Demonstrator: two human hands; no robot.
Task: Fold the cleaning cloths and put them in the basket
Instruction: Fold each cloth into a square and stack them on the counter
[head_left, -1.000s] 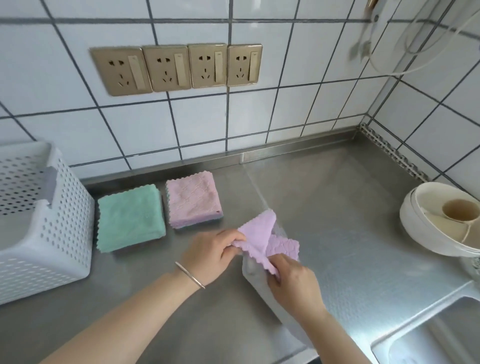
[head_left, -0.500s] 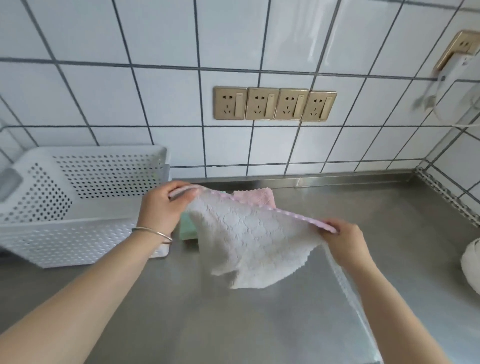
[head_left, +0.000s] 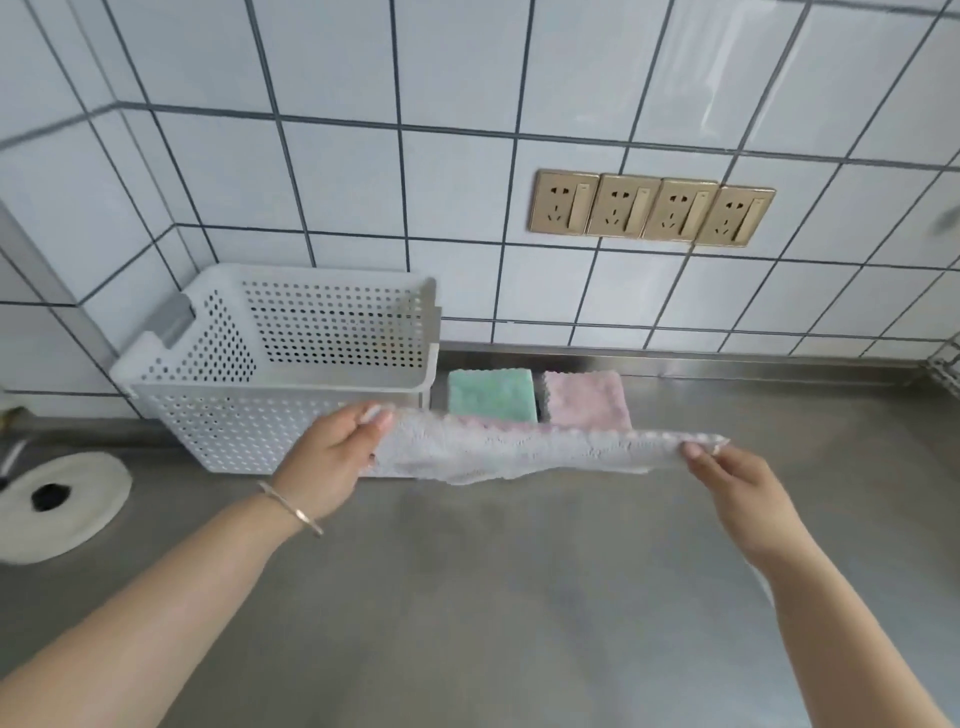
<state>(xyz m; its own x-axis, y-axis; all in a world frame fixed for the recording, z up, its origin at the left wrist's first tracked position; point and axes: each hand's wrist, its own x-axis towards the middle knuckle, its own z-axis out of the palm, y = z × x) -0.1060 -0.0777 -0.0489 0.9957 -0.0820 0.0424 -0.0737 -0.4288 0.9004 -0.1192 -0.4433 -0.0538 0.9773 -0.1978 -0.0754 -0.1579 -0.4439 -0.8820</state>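
Observation:
A pale lilac-white cloth (head_left: 519, 453) is stretched flat and taut in the air above the steel counter. My left hand (head_left: 332, 457) pinches its left corner and my right hand (head_left: 727, 478) pinches its right corner. Behind the cloth, a folded green cloth (head_left: 491, 392) and a folded pink cloth (head_left: 584, 395) lie side by side against the wall. The white perforated basket (head_left: 218, 410) stands at the back left, just left of the green cloth, and looks empty inside.
A round white pad with a dark centre (head_left: 57, 504) lies on the counter (head_left: 519, 597) at the far left. Four gold wall sockets (head_left: 652, 209) sit on the tiled wall above the folded cloths.
The cloth went from bunched on the counter to lifted and hanging, and is now pulled out flat between both hands. My view has swung left, bringing the basket in.

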